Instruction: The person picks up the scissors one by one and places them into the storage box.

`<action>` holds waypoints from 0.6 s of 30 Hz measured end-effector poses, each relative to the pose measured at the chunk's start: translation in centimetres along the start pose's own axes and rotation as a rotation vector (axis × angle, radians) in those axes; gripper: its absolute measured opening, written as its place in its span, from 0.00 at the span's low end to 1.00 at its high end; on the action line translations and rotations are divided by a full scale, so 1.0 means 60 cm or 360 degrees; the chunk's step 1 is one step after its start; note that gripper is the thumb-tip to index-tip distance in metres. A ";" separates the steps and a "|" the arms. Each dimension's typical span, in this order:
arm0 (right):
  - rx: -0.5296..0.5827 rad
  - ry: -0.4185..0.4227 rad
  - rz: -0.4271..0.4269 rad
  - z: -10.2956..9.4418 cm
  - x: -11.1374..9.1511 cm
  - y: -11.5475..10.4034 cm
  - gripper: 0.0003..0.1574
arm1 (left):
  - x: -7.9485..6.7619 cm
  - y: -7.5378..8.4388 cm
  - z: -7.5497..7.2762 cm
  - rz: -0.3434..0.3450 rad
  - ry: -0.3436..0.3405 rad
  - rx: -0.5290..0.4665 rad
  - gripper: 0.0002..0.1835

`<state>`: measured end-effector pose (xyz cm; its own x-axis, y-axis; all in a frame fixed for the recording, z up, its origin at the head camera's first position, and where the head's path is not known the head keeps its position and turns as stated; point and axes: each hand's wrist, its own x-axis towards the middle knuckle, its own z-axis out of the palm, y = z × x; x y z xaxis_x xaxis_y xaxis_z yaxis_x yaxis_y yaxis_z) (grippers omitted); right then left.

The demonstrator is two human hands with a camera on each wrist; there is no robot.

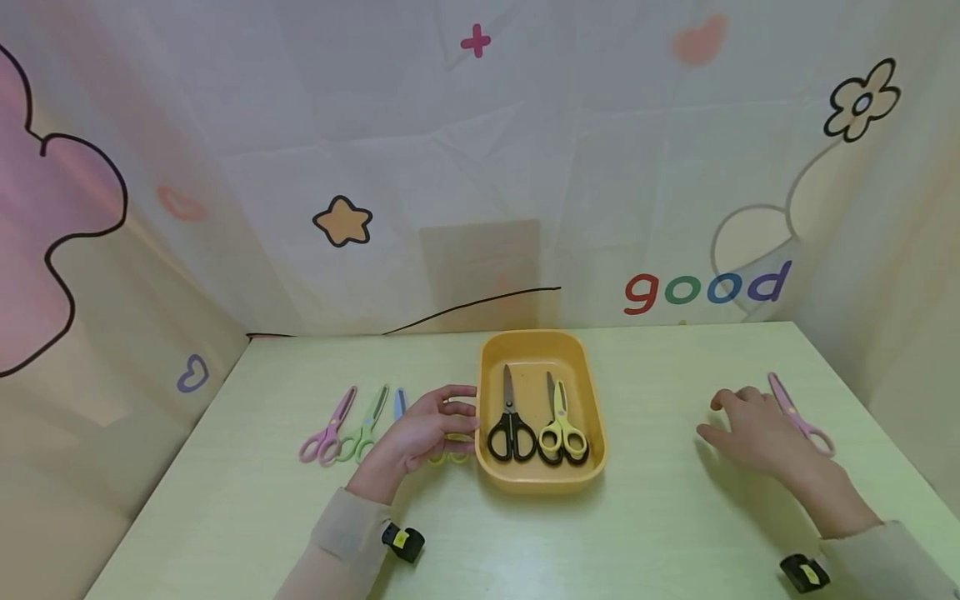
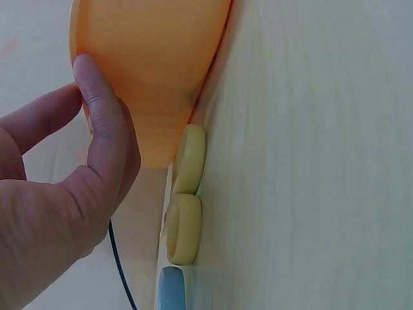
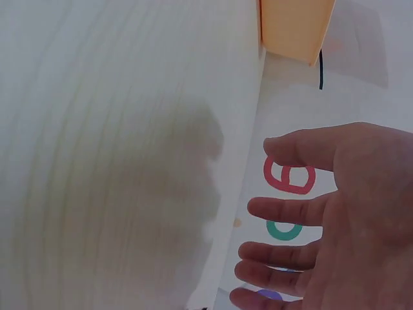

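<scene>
Beside the left wall of the yellow tray (image 1: 540, 477), my left hand (image 1: 420, 429) has its fingertips right at the rim, holding no scissors. In the left wrist view the fingers (image 2: 103, 123) overlap the tray's outer wall (image 2: 155, 58). Inside the tray lie black scissors (image 1: 510, 421) and, to their right, yellow scissors (image 1: 558, 421) on top of another black pair (image 1: 551, 387). My right hand (image 1: 761, 429) hovers over the table at the right, fingers spread and loosely bent, nothing in them. Pink scissors (image 1: 795, 412) lie just beyond it, partly covered by the hand.
Left of the tray lie pink scissors (image 1: 330, 429), green scissors (image 1: 367, 425) and blue scissors (image 1: 401, 402). Yellow scissors (image 2: 184, 226) sit by the tray, partly behind my left hand. A printed curtain (image 1: 600, 167) stands behind the table (image 1: 660, 525).
</scene>
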<state>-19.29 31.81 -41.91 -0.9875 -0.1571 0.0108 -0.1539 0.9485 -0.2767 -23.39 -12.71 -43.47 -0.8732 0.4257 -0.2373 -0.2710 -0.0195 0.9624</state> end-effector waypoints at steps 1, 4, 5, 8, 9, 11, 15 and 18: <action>-0.0004 -0.0003 0.0016 -0.001 -0.002 0.003 0.29 | 0.000 0.000 0.000 0.0005 -0.0003 0.0003 0.32; -0.0001 -0.0050 0.0110 -0.005 -0.006 0.011 0.36 | 0.000 0.000 0.000 0.0004 -0.0003 -0.0002 0.32; 0.0002 -0.0070 0.0149 -0.006 -0.007 0.014 0.39 | 0.001 0.000 0.000 0.0006 -0.0004 -0.0002 0.32; 0.0014 -0.0134 0.0254 -0.008 -0.009 0.020 0.47 | 0.001 0.000 -0.001 0.0003 0.0000 -0.0008 0.32; 0.0017 -0.0148 0.0279 -0.007 -0.009 0.022 0.49 | 0.001 -0.001 -0.001 0.0004 0.0000 -0.0007 0.32; 0.0027 -0.0173 0.0319 -0.007 -0.010 0.026 0.52 | 0.001 -0.002 -0.002 0.0004 0.0000 -0.0009 0.32; 0.0036 -0.0198 0.0343 -0.006 -0.012 0.032 0.53 | 0.002 -0.003 -0.002 0.0008 -0.0008 -0.0011 0.32; 0.0008 -0.0242 0.0341 -0.008 -0.014 0.036 0.50 | 0.002 -0.003 -0.002 0.0010 -0.0011 -0.0015 0.32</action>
<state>-18.83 34.10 -42.06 -0.9812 0.0072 -0.1926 0.0585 0.9633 -0.2620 -23.49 -12.76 -43.68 -0.8720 0.4320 -0.2300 -0.2692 -0.0307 0.9626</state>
